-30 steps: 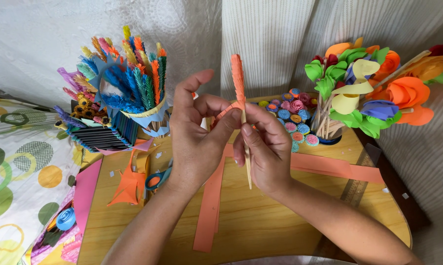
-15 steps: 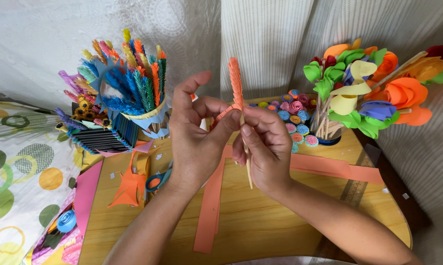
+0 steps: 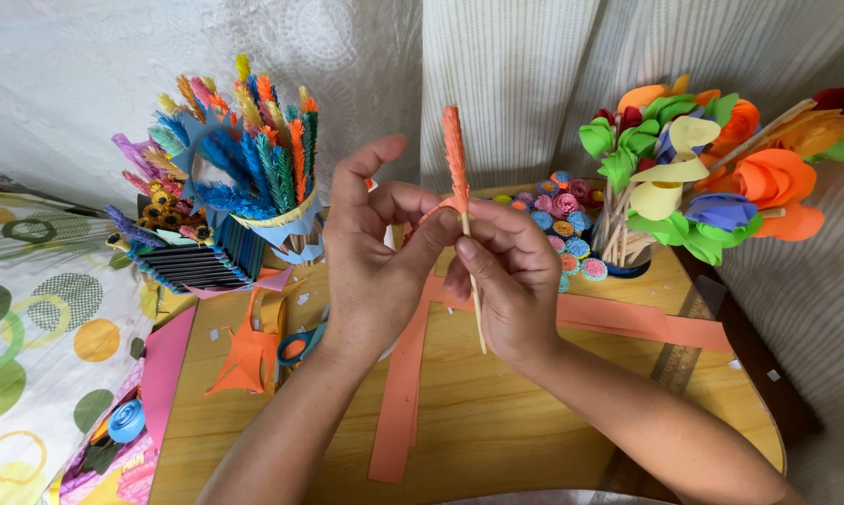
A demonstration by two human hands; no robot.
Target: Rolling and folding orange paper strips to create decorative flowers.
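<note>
Over the last second I see almost no shift: my left hand (image 3: pixel 371 271) and right hand (image 3: pixel 506 281) stay closed on the thin wooden stick (image 3: pixel 475 304), held upright above the wooden table (image 3: pixel 534 421). The orange fringed paper (image 3: pixel 455 154) looks wound slightly tighter, so I judge the wrapping is nearly finished.

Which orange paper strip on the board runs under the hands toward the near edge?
The long orange strip running from under the left hand toward the near edge; the other strip lies crosswise toward the right.
</note>
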